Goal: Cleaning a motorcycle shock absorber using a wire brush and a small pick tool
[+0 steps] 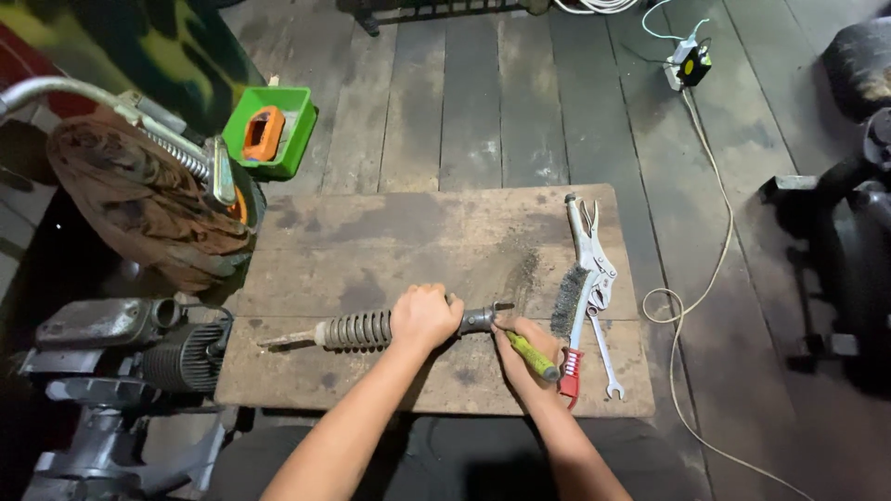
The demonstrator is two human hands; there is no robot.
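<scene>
My left hand (424, 315) grips the middle of a dirty shock absorber (357, 329) with a coil spring, which lies flat across a worn wooden board (390, 241). My right hand (529, 348) holds a screwdriver with a yellow-green handle (535, 357), its tip touching the right end of the shock absorber (483, 318). Just right of that hand lie a wire brush with a red handle (569, 320), silver locking pliers (587, 250) and a small open-end wrench (605, 357).
A green plastic tray (278, 139) holding an orange part sits at the board's upper left, beside a rusty wheel-like part (139, 199). An engine block (139, 348) stands at left. A white cable (710, 213) runs across the dark plank floor to a power adapter (687, 65).
</scene>
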